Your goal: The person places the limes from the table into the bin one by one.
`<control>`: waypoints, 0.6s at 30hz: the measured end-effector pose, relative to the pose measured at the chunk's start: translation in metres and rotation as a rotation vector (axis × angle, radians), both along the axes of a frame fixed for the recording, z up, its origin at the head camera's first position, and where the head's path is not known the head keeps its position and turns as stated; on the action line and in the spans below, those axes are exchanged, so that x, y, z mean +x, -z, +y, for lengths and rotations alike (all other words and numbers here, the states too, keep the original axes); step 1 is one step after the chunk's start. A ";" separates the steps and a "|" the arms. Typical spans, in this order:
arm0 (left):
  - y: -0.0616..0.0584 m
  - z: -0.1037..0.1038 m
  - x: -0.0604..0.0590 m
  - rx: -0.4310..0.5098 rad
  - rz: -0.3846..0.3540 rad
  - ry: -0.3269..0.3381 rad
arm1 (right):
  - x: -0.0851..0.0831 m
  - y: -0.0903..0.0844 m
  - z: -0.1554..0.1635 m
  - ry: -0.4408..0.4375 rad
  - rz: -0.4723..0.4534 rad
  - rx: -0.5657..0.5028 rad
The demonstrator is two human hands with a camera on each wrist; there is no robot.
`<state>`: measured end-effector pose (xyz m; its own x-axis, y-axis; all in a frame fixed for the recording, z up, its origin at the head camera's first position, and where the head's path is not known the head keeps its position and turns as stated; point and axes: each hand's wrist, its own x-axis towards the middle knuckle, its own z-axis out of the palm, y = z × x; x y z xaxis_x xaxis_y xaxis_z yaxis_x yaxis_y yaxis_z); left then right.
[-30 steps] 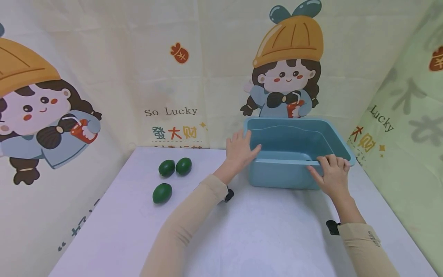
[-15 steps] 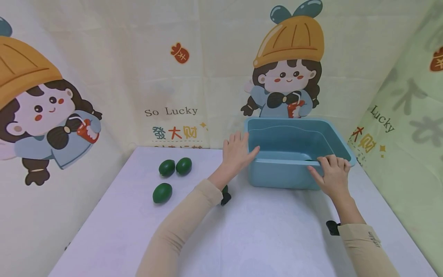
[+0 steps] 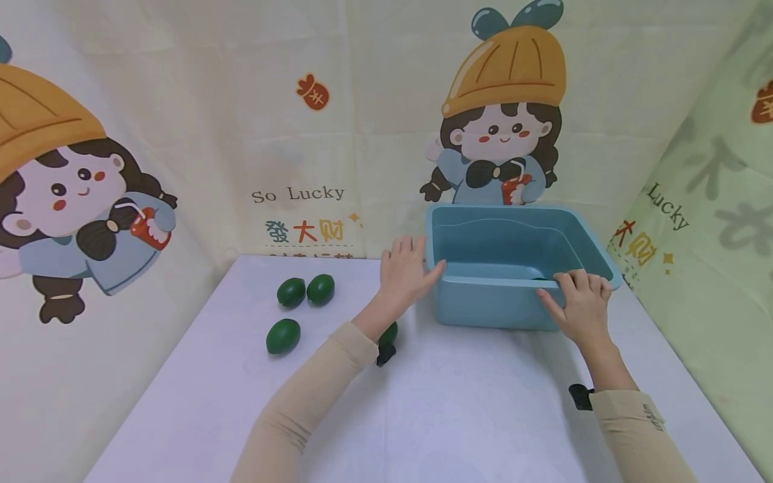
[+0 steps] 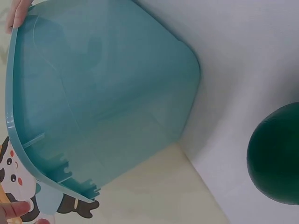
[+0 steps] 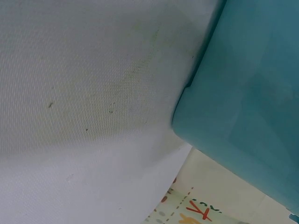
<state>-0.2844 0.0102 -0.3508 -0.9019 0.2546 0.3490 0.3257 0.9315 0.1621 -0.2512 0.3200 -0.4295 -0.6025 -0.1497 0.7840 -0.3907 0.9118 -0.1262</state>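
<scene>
In the head view my left hand (image 3: 403, 274) is just off the left end of a blue plastic bin (image 3: 495, 305), fingers spread and holding nothing. My right hand (image 3: 582, 305) grips the bin's front rim near the right corner, fingers over the edge and thumb on the outer wall. A sliver of something dark green (image 3: 541, 279) shows inside the bin behind the front rim. Partly hidden under my left wrist lies a lime (image 3: 390, 333); the left wrist view has this lime (image 4: 275, 154) at its right edge. The right wrist view shows the bin's wall (image 5: 247, 102).
Several more limes lie on the white table (image 3: 459, 402) to the left: a pair at the back, with one lime (image 3: 321, 288) nearer the bin, and a single lime (image 3: 283, 336) in front. Printed cloth (image 3: 386, 134) hangs behind and along both sides, close behind the bin.
My left hand has moved left and slightly toward me, off the bin's rim, uncovering the lime by the wrist. The dark green sliver has shifted slightly left in the bin. The right hand stays put.
</scene>
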 end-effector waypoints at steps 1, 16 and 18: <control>0.001 -0.001 0.001 0.006 -0.001 0.000 | 0.000 0.000 0.000 -0.001 0.001 0.000; 0.009 -0.013 0.009 0.015 -0.010 0.005 | -0.001 0.000 0.000 0.000 0.012 0.003; 0.010 -0.015 0.010 0.017 -0.016 0.006 | -0.001 0.000 0.000 -0.001 0.015 0.002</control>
<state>-0.2744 -0.0044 -0.3610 -0.9058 0.2543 0.3388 0.3287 0.9265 0.1832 -0.2520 0.3204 -0.4297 -0.5903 -0.1515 0.7929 -0.3933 0.9117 -0.1186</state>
